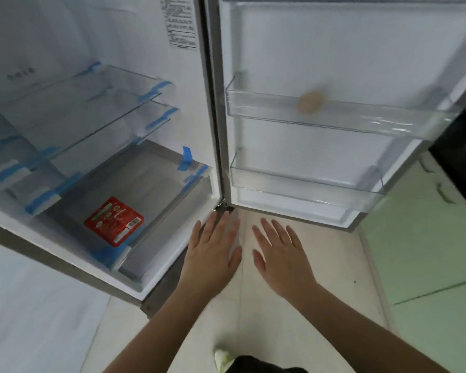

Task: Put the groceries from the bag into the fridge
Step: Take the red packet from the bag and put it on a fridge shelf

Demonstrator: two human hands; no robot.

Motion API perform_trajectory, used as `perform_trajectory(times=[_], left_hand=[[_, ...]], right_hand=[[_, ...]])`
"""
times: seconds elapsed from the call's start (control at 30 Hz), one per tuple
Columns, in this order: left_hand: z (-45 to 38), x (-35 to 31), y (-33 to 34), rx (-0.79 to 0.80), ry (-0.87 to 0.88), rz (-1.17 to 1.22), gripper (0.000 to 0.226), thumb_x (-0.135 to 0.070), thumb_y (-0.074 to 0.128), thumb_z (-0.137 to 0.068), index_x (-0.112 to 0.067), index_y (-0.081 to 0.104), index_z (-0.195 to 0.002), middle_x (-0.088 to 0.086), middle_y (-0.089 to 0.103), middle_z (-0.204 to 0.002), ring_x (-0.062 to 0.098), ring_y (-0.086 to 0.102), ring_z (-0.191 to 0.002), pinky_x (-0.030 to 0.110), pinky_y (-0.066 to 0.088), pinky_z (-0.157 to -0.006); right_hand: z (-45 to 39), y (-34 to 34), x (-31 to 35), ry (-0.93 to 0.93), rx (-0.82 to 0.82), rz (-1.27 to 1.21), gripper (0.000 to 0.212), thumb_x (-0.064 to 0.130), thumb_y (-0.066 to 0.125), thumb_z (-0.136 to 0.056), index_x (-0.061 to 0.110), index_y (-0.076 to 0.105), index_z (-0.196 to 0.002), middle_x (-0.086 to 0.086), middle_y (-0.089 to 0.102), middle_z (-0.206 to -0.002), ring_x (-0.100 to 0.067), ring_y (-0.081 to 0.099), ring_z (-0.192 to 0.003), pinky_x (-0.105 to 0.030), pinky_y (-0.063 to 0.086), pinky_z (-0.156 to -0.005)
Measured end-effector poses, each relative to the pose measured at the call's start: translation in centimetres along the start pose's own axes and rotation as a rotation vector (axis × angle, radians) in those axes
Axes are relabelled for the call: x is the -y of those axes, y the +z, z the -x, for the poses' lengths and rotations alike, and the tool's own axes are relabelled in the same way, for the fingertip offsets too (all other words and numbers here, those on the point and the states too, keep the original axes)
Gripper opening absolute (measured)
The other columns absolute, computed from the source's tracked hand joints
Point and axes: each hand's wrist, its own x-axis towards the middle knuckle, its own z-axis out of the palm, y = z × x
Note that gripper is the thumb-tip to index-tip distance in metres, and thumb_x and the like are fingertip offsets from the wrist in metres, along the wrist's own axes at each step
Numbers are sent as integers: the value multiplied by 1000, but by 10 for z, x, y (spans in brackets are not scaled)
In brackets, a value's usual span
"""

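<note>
The fridge (97, 267) stands open in front of me, its door (334, 49) swung to the right. A red flat packet (114, 221) lies on the lid of the bottom drawer. A small tan, egg-like item (310, 102) sits in the upper door bin (334, 114). My left hand (213, 251) and my right hand (280, 254) hover side by side, palms down with fingers spread, over the floor just below the door hinge. Both hold nothing. No bag is in view.
Two glass shelves (97, 109) with blue tape sit above the drawer. A lower door bin (307, 184) looks bare. Green cabinets (428, 238) and a black appliance (463, 157) stand at the right. Pale floor tiles (320, 265) lie below; my shoe (222, 358) shows at the bottom.
</note>
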Motion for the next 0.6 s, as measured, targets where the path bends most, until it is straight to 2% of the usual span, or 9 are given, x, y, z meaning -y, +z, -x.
perform_trajectory(times=[0.13, 0.23, 0.33, 0.4, 0.53, 0.6], left_hand=[[9, -64, -3, 28, 147, 17, 59, -47, 24, -99, -23, 33, -152, 5, 33, -159, 27, 22, -149, 51, 18, -120], [12, -89, -2, 31, 203, 13, 59, -49, 15, -102, -23, 34, -151, 7, 33, -159, 28, 22, -149, 50, 14, -119], [10, -127, -2, 54, 338, 21, 61, -52, 6, -102, -26, 29, -152, 6, 29, -160, 28, 18, -150, 54, 20, -120], [3, -154, -6, 62, 437, 53, 59, -52, 8, -103, -27, 29, -152, 5, 31, -159, 26, 18, -150, 54, 21, -119], [-19, -204, -10, 25, 644, 19, 57, -51, 19, -102, -27, 32, -151, 3, 34, -158, 26, 21, -149, 49, 10, -120], [-30, -228, -13, 15, 740, -7, 58, -52, 19, -100, -27, 37, -150, 3, 37, -156, 27, 26, -147, 50, 13, -121]], right_hand=[[62, -13, -42, 163, -48, -9, 51, 40, 36, -97, 15, 49, -140, -10, 46, -147, -30, 42, -136, -50, 33, -112], [87, -24, -55, 226, -59, -17, 53, 40, 32, -97, 15, 49, -140, -11, 47, -146, -31, 44, -134, -49, 34, -111], [120, -37, -76, 366, -82, -13, 53, 40, 32, -96, 15, 50, -139, -11, 49, -145, -31, 46, -133, -49, 35, -111], [142, -45, -89, 470, -91, -8, 53, 41, 31, -97, 15, 50, -139, -11, 49, -145, -30, 46, -133, -49, 35, -110], [176, -57, -113, 682, -74, 65, 57, 47, 25, -97, 17, 49, -140, -10, 48, -145, -30, 46, -133, -49, 31, -110], [188, -61, -121, 802, -63, 81, 60, 50, 21, -97, 18, 50, -139, -9, 49, -145, -31, 47, -132, -51, 34, -109]])
